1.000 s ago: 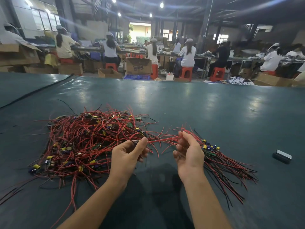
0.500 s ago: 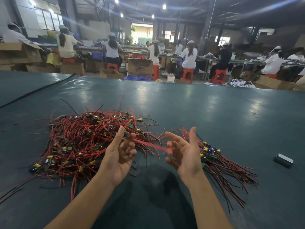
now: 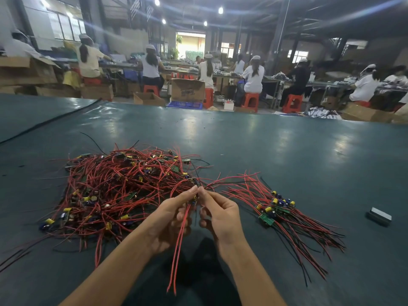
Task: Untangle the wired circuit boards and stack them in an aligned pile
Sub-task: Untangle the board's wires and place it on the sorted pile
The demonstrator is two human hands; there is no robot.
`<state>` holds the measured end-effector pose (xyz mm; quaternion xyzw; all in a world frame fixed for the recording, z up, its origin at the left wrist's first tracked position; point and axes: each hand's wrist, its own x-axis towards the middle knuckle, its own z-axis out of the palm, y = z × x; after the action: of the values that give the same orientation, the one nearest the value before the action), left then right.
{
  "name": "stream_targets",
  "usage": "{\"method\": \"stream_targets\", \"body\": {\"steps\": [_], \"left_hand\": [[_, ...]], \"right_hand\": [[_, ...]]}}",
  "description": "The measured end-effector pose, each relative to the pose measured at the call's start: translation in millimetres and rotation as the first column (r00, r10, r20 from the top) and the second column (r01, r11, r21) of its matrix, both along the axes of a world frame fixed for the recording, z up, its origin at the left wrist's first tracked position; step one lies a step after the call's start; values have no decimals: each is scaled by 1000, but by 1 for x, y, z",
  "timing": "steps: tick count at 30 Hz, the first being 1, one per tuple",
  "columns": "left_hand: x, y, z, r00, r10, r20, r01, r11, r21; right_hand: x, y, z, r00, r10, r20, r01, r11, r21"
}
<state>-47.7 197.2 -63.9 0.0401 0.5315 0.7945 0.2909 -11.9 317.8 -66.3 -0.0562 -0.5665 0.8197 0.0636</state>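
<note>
Tangled heap (image 3: 123, 191): lies on the left of the green table (image 3: 287, 146), small boards knotted in red and black wires; it looks much as it did a second ago.
Left hand (image 3: 174, 215): half a second ago its fingers were spread and empty; now thumb and forefinger pinch the left edge of one board, the other fingers curled under.
Board (image 3: 194, 200): held up between the two hands, just in front of the heap; its red wires (image 3: 178, 250) hang free toward the person.
Right hand (image 3: 220, 217): also spread open before; now thumb and forefinger pinch the board's right edge.
Sorted pile (image 3: 273, 208): right of the hands, boards bunched together, wires fanned out.
Meaning: a fresh board seems to be out of the tangle; it probably goes on the sorted pile next, while most of the heap is not yet sorted.
Open carton (image 3: 149, 99): on the floor beyond the table; contents hidden.
Printed carton (image 3: 187, 90): beside it, flaps shut; contents cannot be told.
Blue crate (image 3: 184, 104): below the printed carton; contents not visible.
</note>
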Motion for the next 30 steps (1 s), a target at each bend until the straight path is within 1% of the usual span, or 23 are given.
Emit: {"method": "stream_targets", "body": {"steps": [2, 4, 7, 8, 9, 10, 11, 12, 13, 14, 16, 18, 20, 21, 23, 24, 27, 28, 30], "left_hand": [[3, -2, 2, 999, -39, 13, 39, 999, 5], [3, -2, 4, 998, -57, 20, 56, 998, 42], [3, 2, -1, 998, -2, 60, -10, 979, 203], [5, 5, -4, 997, 28, 65, -41, 974, 221], [6, 9, -10, 997, 75, 32, -80, 981, 176], [9, 12, -15, 992, 114, -46, -110, 991, 80], [11, 15, -20, 981, 126, -150, -130, 991, -16], [13, 18, -22, 961, 118, -249, -141, 987, -78], [15, 21, -24, 939, 112, -325, -152, 983, -100], [17, 22, -24, 925, 124, -358, -167, 981, -94], [18, 24, -23, 898, 209, -388, -242, 970, -39], [18, 25, -21, 862, 303, -406, -323, 946, 21], [20, 24, -16, 837, 359, -412, -378, 925, 39], [20, 24, -14, 843, 382, -378, -398, 917, 37], [20, 22, -10, 875, 416, -248, -417, 907, 52], [19, 20, -10, 884, 418, -209, -416, 908, 57], [17, 17, -8, 884, 417, -211, -417, 908, 43], [16, 17, -8, 877, 427, -221, -428, 903, 48], [14, 17, -10, 847, 465, -259, -465, 883, 64]], "right_hand": [[1, -2, 1, 1000, -11, 18, 12, 999, -37], [2, -3, 1, 999, -30, 36, 32, 997, -74], [2, -7, 3, 990, -122, 73, 134, 971, -197], [2, -8, 3, 980, -179, 86, 194, 955, -226], [1, -10, 2, 966, -242, 93, 257, 936, -240], [0, -11, 1, 950, -300, 89, 313, 918, -244], [0, -12, 0, 935, -346, 75, 354, 904, -240], [1, -13, 0, 923, -380, 51, 381, 894, -235], [2, -14, -1, 916, -401, 19, 395, 890, -229], [4, -15, -2, 912, -409, -20, 395, 892, -218], [6, -18, -3, 918, -384, -96, 366, 916, -167], [7, -22, -5, 926, -342, -162, 326, 938, -116], [8, -27, -6, 925, -311, -218, 307, 950, -52], [8, -29, -7, 921, -307, -241, 311, 950, -22], [8, -31, -10, 906, -318, -278, 333, 943, 8], [8, -31, -11, 899, -320, -299, 339, 940, 15], [9, -31, -13, 872, -307, -381, 365, 927, 89], [9, -31, -13, 869, -306, -389, 371, 923, 104], [9, -31, -11, 883, -311, -352, 366, 925, 100]]}}
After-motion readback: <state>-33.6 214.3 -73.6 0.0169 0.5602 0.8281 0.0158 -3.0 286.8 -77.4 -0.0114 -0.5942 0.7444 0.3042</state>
